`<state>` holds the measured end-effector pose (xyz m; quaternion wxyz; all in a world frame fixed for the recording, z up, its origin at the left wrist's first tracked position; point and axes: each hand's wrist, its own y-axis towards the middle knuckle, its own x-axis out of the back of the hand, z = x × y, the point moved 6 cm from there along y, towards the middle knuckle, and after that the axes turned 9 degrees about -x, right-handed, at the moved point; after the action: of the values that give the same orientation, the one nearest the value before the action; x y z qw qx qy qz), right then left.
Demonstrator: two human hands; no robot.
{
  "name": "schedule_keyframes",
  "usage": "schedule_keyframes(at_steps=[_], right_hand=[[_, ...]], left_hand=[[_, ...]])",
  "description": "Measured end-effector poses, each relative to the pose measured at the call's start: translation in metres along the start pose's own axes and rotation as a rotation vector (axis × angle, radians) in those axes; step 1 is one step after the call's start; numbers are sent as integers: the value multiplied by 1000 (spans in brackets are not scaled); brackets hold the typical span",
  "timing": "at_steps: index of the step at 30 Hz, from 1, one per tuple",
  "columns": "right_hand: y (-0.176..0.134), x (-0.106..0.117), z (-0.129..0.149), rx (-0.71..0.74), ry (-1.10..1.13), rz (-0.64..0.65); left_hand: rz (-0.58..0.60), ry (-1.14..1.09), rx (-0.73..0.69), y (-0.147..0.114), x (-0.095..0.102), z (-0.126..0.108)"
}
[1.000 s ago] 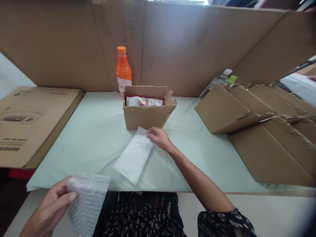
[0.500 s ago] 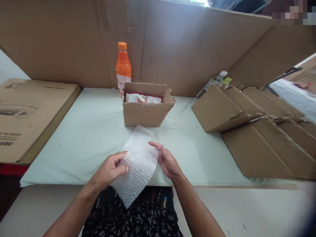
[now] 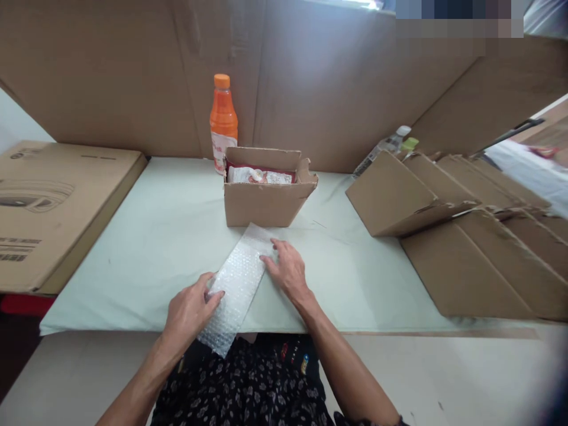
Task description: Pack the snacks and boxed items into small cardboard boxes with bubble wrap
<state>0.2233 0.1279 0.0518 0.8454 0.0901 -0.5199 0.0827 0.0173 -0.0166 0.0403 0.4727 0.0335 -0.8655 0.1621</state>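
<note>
A strip of bubble wrap (image 3: 242, 269) lies slantwise on the pale-covered table (image 3: 146, 236), its upper end just before an open carton (image 3: 261, 206) and its lower end hanging over the table's near edge. The left hand (image 3: 190, 305) is at the left side of the strip: the thumb lies on top, the index fingertip is near the edge, and a gap shows between them. The right hand (image 3: 288, 269) touches the right side, higher up, with thumb and index finger slightly apart — whether either hand pinches the wrap firmly, I cannot tell. Inside the open carton there are white printed packets (image 3: 260, 176), and an orange bottle (image 3: 224, 121) stands upright behind its left corner. At the right are more cartons (image 3: 390, 195); at the left lies a flat printed box (image 3: 66, 201).
</note>
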Motion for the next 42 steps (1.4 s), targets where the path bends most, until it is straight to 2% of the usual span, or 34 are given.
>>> schedule_keyframes(at_steps=[2, 4, 7, 9, 13, 15, 18, 20, 22, 23, 26, 29, 31, 34, 36, 39, 42], right_hand=[[11, 5, -7, -46, -103, -32], [23, 3, -8, -64, -190, 2], [37, -6, 1, -5, -242, 85], [45, -7, 8, 39, -240, 95], [45, 8, 2, 58, -238, 58], [28, 25, -12, 85, -197, 28], [-29, 50, -33, 273, -89, 62], [-80, 56, -42, 419, -73, 149], [-127, 51, -45, 501, -108, 222], [-146, 45, -44, 524, -131, 237], [-176, 24, -32, 587, -151, 178], [-175, 16, -18, 629, 9, 20], [-166, 19, -14, 576, 195, -60], [-147, 19, -18, 342, 412, -46], [-138, 13, -22, 181, 460, -12], [-127, 7, -23, 76, 419, -33], [-118, 8, -21, 64, 367, -100]], left_hand=[[33, 138, 20, 2, 5, -1], [70, 211, 8, 6, 5, -7], [120, 238, -39, 9, -7, -23], [141, 233, -78, 9, -18, -38], [144, 223, -127, 6, -32, -58], [124, 212, -131, 4, -29, -55], [63, 174, -182, -4, -19, -39], [-32, 128, -370, -11, -13, -34], [-110, 107, -627, -23, -11, -33], [-113, 113, -740, -29, -14, -34], [8, 164, -921, -40, -29, -34], [131, 165, -975, -49, -37, -36], [168, 109, -975, -55, -36, -39], [135, -79, -872, -56, -31, -49], [13, -235, -700, -46, -28, -54], [-185, -370, -459, -29, -27, -58], [-260, -389, -396, -17, -26, -64]])
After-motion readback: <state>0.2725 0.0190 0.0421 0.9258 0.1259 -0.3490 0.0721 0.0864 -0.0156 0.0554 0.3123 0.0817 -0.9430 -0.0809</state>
